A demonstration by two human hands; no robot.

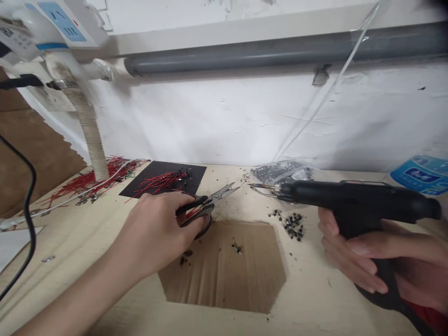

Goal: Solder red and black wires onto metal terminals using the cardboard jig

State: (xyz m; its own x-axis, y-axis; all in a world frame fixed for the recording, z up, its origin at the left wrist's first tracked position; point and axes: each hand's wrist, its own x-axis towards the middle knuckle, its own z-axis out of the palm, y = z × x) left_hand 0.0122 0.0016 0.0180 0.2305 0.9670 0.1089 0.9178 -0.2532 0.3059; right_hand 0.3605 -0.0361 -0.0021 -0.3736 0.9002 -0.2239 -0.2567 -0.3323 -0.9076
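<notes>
My left hand has its fingers in the dark handles of a small pair of scissors, whose blades are slightly apart and point right. My right hand grips a black soldering gun, its metal tip pointing left toward the scissors. Below them lies a piece of brown cardboard with a small black and silver part on it. Red wires rest on a black sheet behind my left hand. Small black parts are heaped right of the cardboard.
A clear plastic bag of small parts lies by the wall. More red wires are piled around a corrugated hose at the left. A black cable hangs at the left edge, and a blue-labelled package is at the right.
</notes>
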